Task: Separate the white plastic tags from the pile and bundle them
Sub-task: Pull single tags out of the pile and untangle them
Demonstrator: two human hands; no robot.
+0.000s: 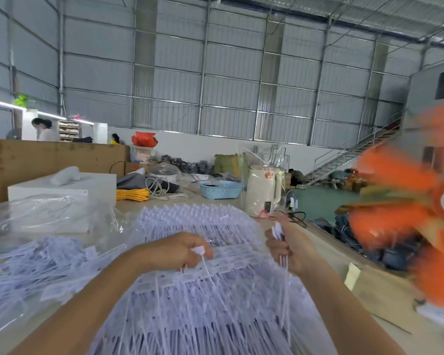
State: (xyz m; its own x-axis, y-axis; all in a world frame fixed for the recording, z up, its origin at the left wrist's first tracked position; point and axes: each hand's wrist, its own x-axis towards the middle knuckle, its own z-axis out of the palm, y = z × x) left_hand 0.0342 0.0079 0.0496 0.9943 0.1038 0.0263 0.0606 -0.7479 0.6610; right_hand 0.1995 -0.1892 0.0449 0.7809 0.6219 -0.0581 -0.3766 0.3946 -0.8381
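Tags (195, 290) cover the near desk (326, 242) up to its right edge. Left hand (174, 252) pinches one tag (198, 250); right hand (287, 248) grips a bundle (277, 230).

Just two bare forearms coming in from the bottom of the shot, no sleeves showing anywhere. Left hand (176, 248) and right hand (289, 248) are both bare too: no gloves, no rings, no watch or wristband that I can make out. The edges are a bit motion-blurred, so fine detail on the fingers is lost.
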